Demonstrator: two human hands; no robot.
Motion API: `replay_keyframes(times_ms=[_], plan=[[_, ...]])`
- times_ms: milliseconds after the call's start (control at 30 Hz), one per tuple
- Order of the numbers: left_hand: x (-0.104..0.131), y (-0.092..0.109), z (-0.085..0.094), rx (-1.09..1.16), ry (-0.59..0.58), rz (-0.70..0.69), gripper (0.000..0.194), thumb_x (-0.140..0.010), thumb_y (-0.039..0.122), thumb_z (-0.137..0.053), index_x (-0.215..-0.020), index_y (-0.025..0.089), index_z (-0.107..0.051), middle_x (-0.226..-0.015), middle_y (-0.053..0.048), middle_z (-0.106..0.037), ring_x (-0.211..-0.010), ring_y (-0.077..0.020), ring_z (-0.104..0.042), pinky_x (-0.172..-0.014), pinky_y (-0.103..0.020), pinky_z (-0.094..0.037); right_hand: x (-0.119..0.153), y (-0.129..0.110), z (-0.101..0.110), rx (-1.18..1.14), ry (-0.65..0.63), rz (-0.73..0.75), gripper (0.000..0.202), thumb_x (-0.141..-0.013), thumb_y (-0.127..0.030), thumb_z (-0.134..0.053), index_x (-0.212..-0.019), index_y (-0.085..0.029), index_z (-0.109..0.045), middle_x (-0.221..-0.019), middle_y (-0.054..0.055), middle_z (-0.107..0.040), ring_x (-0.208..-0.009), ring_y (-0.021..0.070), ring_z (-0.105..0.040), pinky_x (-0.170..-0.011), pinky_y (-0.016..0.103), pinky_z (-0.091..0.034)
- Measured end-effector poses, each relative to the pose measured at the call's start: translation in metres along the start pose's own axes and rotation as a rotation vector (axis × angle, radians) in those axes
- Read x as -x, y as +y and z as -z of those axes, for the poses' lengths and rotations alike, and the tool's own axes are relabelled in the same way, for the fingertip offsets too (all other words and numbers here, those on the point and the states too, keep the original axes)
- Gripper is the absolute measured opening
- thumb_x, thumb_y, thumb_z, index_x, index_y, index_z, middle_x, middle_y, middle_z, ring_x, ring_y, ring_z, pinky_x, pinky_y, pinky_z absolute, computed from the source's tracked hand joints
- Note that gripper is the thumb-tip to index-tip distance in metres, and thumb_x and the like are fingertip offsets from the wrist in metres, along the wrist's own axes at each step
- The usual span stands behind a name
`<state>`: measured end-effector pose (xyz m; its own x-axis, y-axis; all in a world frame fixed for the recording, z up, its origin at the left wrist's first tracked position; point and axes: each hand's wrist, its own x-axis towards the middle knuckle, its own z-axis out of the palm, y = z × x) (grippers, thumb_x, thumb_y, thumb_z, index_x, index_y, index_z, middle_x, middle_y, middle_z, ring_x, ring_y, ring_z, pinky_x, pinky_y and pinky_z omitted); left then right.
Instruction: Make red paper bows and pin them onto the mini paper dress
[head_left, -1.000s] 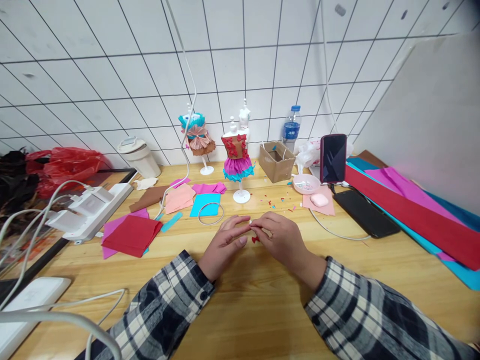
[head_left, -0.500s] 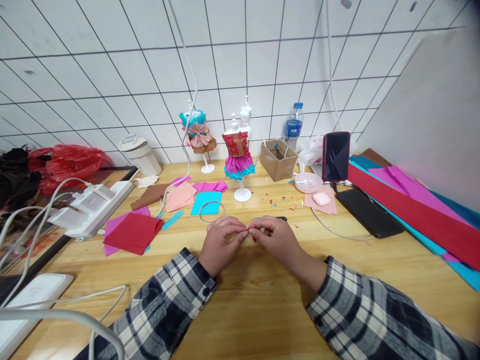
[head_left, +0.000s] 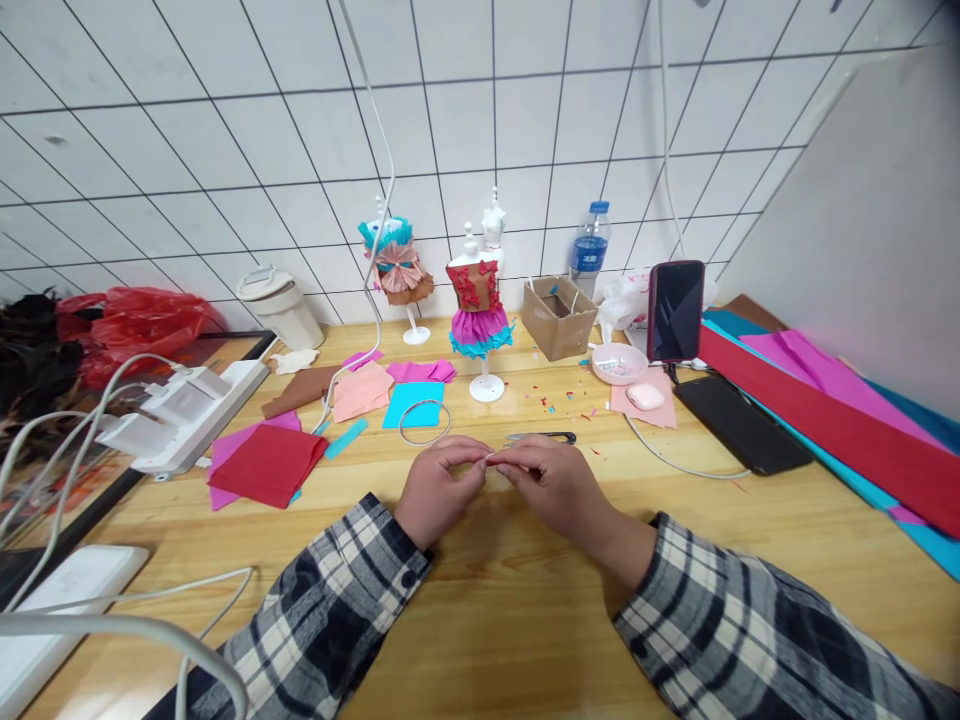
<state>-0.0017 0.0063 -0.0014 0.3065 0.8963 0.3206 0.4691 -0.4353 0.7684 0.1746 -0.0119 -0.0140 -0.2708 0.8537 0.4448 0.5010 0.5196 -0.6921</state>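
Note:
My left hand (head_left: 442,490) and my right hand (head_left: 551,485) meet fingertip to fingertip above the wooden table (head_left: 495,620), thumbs and index fingers pinched. Whatever lies between the fingertips is too small to make out. Just behind my right hand lie scissors (head_left: 559,436) with a black handle. A metal ring (head_left: 424,422) rests partly on a cyan paper square (head_left: 414,404), beyond my left hand. Farther back stands a small dress form (head_left: 480,305) in a brown top with red pieces and a magenta and cyan skirt.
Red sheets (head_left: 268,464) and other coloured paper lie left. Behind are a second dressed form (head_left: 401,270), a cardboard box (head_left: 559,320) and a bottle (head_left: 589,245). Right are a pink dish (head_left: 619,364), an upright phone (head_left: 674,312) and long paper strips. A power strip (head_left: 199,420) is left.
My fingers have shifted slightly, and more of the scissors shows behind my right hand. The small bit of red seen below my right fingertips is out of sight. The camera view has moved a little.

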Motion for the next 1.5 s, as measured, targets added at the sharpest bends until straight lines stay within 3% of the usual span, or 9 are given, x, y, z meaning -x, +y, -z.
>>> replay_keyframes(times_ms=[533,833,1100,1500], plan=[[0.0001,0.0024,0.0005,-0.014,-0.053,0.056,0.018,-0.080,0.019,-0.056,-0.079,0.019,-0.074,-0.078,-0.004,-0.070,-0.074,-0.0136,-0.065,-0.071,-0.023,-0.051,-0.0012,0.0014,0.0028,0.082,0.008,-0.027,0.019,-0.086,-0.025,-0.055,-0.095,-0.025,-0.071,-0.086,0.002,-0.070,-0.077,0.0132,-0.062,-0.070,0.024,-0.046],[0.0027,0.0009,-0.0043,-0.110,-0.008,-0.023,0.014,-0.078,0.021,-0.060,-0.071,0.019,-0.072,-0.073,-0.003,-0.070,-0.070,-0.0139,-0.063,-0.069,-0.024,-0.050,-0.0042,-0.0054,0.0058,0.077,0.016,-0.088,0.011,-0.080,-0.021,-0.061,-0.083,-0.023,-0.071,-0.075,0.000,-0.068,-0.060,0.0105,-0.056,-0.059,0.023,-0.042],[0.0038,0.0043,-0.0023,-0.088,-0.019,-0.037,0.012,-0.079,0.026,-0.062,-0.080,0.021,-0.073,-0.082,-0.004,-0.071,-0.079,-0.0164,-0.064,-0.073,-0.028,-0.052,-0.0051,-0.0019,0.0047,0.048,0.009,-0.118,0.011,-0.079,-0.022,-0.061,-0.083,-0.023,-0.071,-0.073,-0.001,-0.067,-0.055,0.0096,-0.053,-0.057,0.023,-0.041],[0.0029,0.0015,-0.0027,-0.043,-0.027,0.000,0.016,-0.077,0.016,-0.057,-0.080,0.019,-0.073,-0.080,-0.004,-0.069,-0.077,-0.0147,-0.064,-0.074,-0.026,-0.052,-0.0051,-0.0019,0.0047,0.023,-0.030,-0.145,0.012,-0.080,-0.023,-0.062,-0.084,-0.025,-0.073,-0.072,-0.002,-0.066,-0.056,0.0091,-0.051,-0.056,0.022,-0.039]])
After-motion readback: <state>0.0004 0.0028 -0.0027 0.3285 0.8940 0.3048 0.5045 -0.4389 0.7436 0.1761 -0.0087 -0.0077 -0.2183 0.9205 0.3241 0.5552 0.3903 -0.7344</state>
